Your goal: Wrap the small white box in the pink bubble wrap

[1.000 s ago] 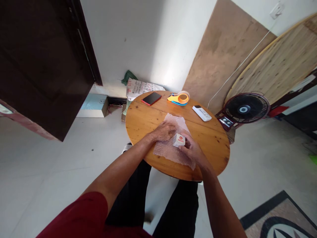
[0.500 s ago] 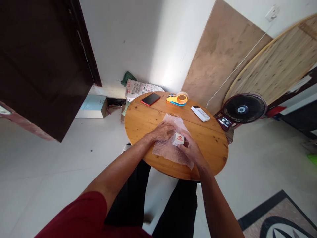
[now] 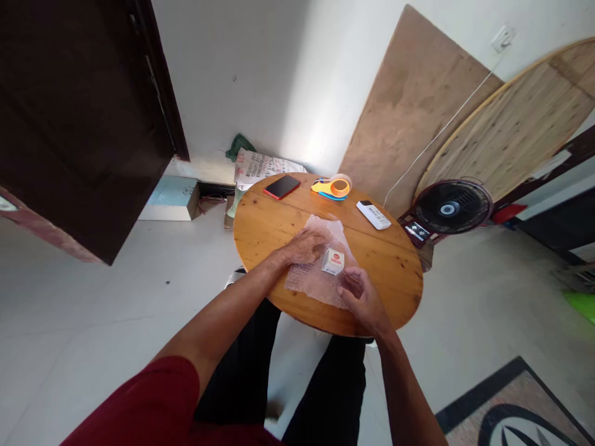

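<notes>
A small white box (image 3: 333, 262) with a red mark sits on a sheet of bubble wrap (image 3: 312, 286) on the round wooden table. My left hand (image 3: 304, 246) lies open with its fingers spread over the left part of the wrap, just left of the box. To the right of the box is my right hand (image 3: 363, 297), its fingers apart and curved over the wrap's right edge. It holds nothing, and a small gap separates it from the box.
Along the far side of the table (image 3: 260, 224) lie a red-edged phone (image 3: 281, 186), a yellow tape dispenser (image 3: 331, 188) and a white device (image 3: 373, 215). A black fan (image 3: 449, 209) stands beyond the table at the right.
My right hand has let go of the box and moved a little right and down. My left hand stays on the wrap. The view has shifted slightly.
</notes>
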`<state>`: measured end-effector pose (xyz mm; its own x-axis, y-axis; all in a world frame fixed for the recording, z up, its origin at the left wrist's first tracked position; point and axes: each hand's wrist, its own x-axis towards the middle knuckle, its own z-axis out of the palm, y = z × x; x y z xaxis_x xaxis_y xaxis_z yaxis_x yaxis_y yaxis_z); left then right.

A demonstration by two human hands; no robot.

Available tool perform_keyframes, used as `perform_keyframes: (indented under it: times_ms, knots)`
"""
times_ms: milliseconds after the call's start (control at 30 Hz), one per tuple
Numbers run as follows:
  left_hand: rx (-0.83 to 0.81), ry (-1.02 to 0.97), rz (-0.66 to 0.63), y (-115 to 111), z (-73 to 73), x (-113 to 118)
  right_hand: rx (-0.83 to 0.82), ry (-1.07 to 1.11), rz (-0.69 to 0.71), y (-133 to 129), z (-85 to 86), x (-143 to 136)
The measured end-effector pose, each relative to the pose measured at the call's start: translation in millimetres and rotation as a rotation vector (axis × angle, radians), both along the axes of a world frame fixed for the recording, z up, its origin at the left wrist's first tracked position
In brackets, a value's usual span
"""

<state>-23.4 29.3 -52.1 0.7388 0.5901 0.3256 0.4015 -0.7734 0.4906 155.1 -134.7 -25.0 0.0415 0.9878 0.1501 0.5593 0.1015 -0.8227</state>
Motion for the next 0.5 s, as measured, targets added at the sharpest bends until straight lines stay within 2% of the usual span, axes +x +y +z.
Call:
perform_keyframes:
  times_ms: [100,200,333,433,500]
  knots:
    - [-0.011,-0.023,-0.015,-0.5,1.6,-1.1,0.017,-0.267,0.116,-15.8,5.6,-2.8]
    - [0.002,-0.038,-0.013,-0.4,2.4,-1.5,0.101,-0.455,0.187,-19.9,5.0,-8.1]
    - [0.000,-0.068,0.006,0.1,0.5,-0.1,0.227,-0.543,0.105,-14.5,-2.5,-13.4]
    - [-0.046,-0.113,0.017,0.5,2.2,1.4,0.206,-0.549,0.003,-10.2,-0.5,-15.5]
    - [-0.114,-0.163,0.010,0.4,8.5,0.6,0.163,-0.550,-0.039,-7.7,5.7,-16.6]
